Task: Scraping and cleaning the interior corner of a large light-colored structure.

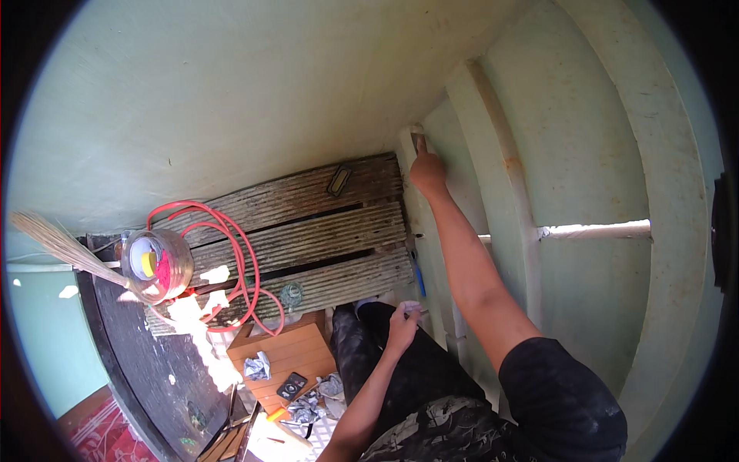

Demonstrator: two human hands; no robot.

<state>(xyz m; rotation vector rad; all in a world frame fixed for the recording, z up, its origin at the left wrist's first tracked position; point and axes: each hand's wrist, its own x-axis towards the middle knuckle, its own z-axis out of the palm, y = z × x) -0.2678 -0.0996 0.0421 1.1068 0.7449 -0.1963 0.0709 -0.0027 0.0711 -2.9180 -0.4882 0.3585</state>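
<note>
My right hand (428, 171) reaches far up along the ribbed wall to the top of a pale upright batten (416, 181). Its index finger is stretched out against a brownish patch there, and the other fingers are curled. Whatever lies under them is hidden. Lower down, in front of my dark trousers (431, 354), my left hand (402, 333) is closed on a small crumpled whitish piece (411, 307), paper or cloth; I cannot tell which.
Grooved weathered planks (308, 246) form a bench, bearing a yellow-edged rectangular block (338, 181) and a red hose (255, 269). A clear tub (182, 258) and a straw broom (69, 245) stand left. Crumpled paper (258, 366) and a dark phone-like device (292, 386) lie on a wooden stool (300, 346).
</note>
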